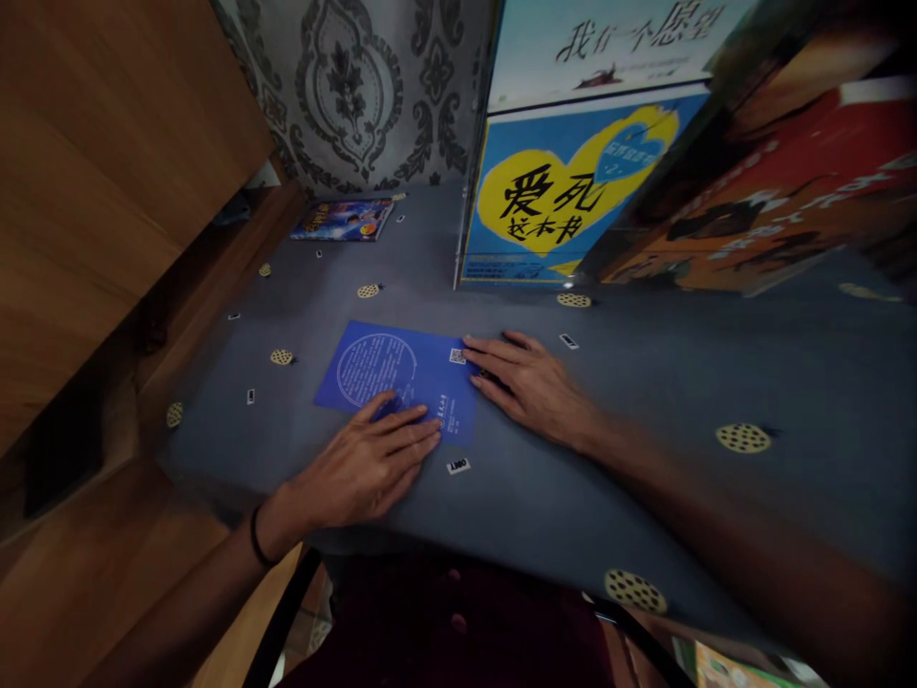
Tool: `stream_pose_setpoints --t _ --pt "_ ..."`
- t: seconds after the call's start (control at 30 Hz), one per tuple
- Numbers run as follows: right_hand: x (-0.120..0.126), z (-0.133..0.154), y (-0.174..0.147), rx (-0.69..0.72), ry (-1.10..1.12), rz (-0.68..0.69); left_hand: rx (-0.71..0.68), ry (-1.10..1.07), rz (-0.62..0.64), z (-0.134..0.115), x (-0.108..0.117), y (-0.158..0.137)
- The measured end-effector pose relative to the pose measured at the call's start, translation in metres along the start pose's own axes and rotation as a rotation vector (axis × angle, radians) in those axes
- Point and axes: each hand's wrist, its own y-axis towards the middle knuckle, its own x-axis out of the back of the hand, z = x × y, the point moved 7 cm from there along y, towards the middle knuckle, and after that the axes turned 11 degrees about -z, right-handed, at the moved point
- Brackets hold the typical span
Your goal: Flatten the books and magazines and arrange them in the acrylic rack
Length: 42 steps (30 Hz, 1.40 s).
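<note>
Blue sheet (401, 368) lies flat near front edge of counter (645, 373), left hand (369, 463) over its near edge, right hand (534, 390) at its right edge, both grips flattened, unclenched, gap separating sheet from upright books (573, 258).

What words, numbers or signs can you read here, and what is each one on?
"我有一个愿望": pale cover at the top.
"爱死这本书": yellow heart on the blue cover below it.
"2": small blue heart there; its other writing is too small.
Square code, unreadable: blue sheet, whose print is too small.
Too blurred or small: red-and-orange cover, small book behind, white tags on the tablecloth.
</note>
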Motion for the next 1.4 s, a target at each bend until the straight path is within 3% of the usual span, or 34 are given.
stream_pose_setpoints --t 0.17,0.5,0.8,0.9,0.97,1.03,1.1,1.23,1.3,1.4 --pt "0.0 0.001 0.0 0.008 -0.014 -0.002 0.002 -0.037 0.097 -0.004 -0.01 0.014" --pt "0.001 0.0 0.0 0.01 0.003 -0.007 0.12 0.172 0.32 0.052 0.0 0.011" --pt "0.005 0.0 0.001 -0.038 0.12 -0.037 0.097 0.282 0.335 0.048 -0.008 0.003" --pt "0.013 -0.004 0.002 -0.125 0.221 -0.088 0.119 0.266 0.334 0.048 -0.003 0.004" --pt "0.019 -0.012 0.002 -0.249 0.326 -0.149 0.128 0.201 0.279 0.047 0.007 0.007" --pt "0.022 -0.023 0.001 -0.395 0.461 -0.228 0.166 0.105 0.14 0.046 0.027 0.014" --pt "0.023 -0.034 0.0 -0.519 0.615 -0.316 0.259 -0.023 -0.073 0.046 0.056 0.022" --pt "0.013 -0.045 -0.001 -0.683 0.948 -0.377 0.609 -0.396 -0.524 0.061 0.103 0.031" --pt "0.01 -0.045 -0.001 -0.722 1.044 -0.34 0.752 -0.661 -0.626 0.069 0.096 0.032" --pt "0.009 -0.045 0.0 -0.77 1.116 -0.31 0.911 -1.021 -0.557 0.075 0.049 0.029"
